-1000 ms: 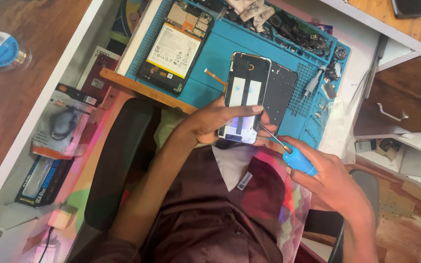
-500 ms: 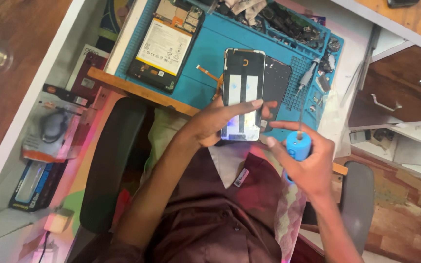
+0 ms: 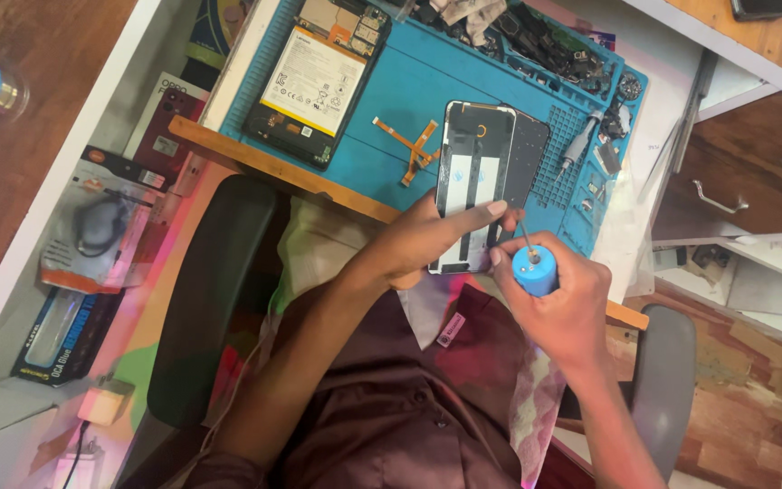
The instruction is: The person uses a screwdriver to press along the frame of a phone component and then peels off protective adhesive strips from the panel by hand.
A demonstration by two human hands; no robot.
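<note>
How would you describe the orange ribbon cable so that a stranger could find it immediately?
Start at the blue work mat. Between the opened phone with the white battery and the phone back lies a thin orange ribbon cable, the mat's only flat, forked orange strip.

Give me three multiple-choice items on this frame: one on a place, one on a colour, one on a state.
1. Where does the orange flex cable lie?
A. on the blue mat
B. on the chair
C. in the drawer

2. What colour is the screwdriver handle in the right hand?
A. red
B. blue
C. black

3. How is the opened phone at the mat's near edge?
A. lying untouched
B. lifted high off the mat
C. steadied by the left hand

Answers: 1 A, the cable rests on the mat left of the phone. 2 B, the handle's round end shows blue. 3 C, the fingers lie across the phone's lower part.
</note>
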